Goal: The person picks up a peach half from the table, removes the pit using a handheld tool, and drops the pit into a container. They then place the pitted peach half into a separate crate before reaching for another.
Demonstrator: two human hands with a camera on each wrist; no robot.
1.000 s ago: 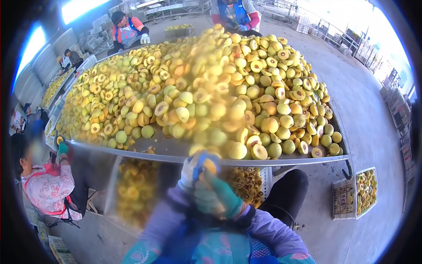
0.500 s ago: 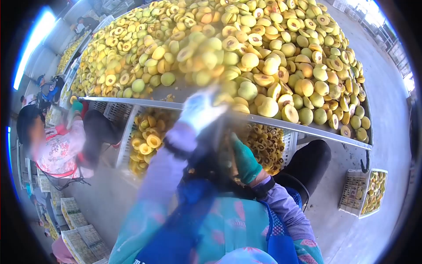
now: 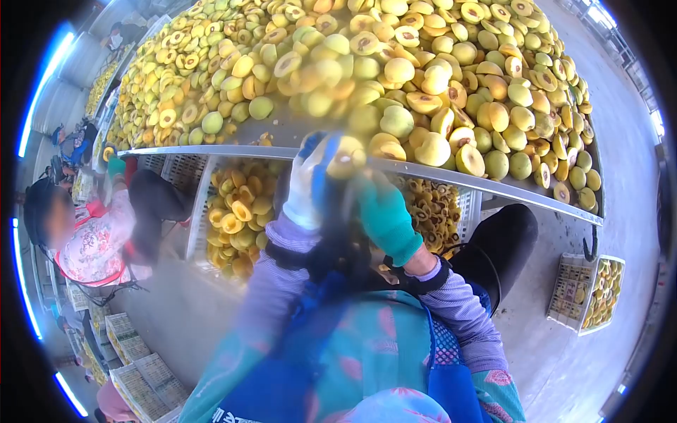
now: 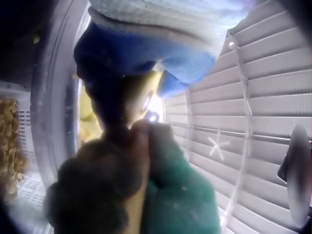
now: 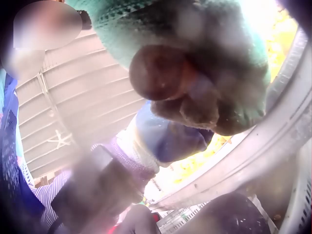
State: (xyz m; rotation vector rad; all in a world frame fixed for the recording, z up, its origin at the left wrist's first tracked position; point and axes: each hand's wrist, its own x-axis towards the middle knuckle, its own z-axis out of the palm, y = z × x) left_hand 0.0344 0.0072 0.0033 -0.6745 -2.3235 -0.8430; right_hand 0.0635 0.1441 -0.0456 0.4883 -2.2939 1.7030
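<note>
My left hand [image 3: 307, 185], in a white and blue glove, grips a yellow peach half [image 3: 345, 156] just in front of the table edge. Close beside it is my right hand [image 3: 386, 215] in a green glove. Its fingers are curled round a tan wooden handle [image 4: 137, 195] that points up toward the fruit in the left wrist view. The handle's rounded butt [image 5: 155, 73] shows in the right wrist view, while the tool's working end is hidden. Beyond the hands, many halved peaches [image 3: 430, 106] are heaped on the metal table [image 3: 282, 150].
Beneath the table edge stand a crate of hollowed peach halves [image 3: 240, 218] and a crate of small brown pieces [image 3: 431, 211]. A white crate of fruit [image 3: 584, 292] is on the floor at right. Another worker [image 3: 95, 225] sits at left, near stacked crates [image 3: 148, 384].
The view has tilted downward. My hands were together on a fruit, then parted, with the left at the table edge. Now the left holds a peach half and both hands are together again.
</note>
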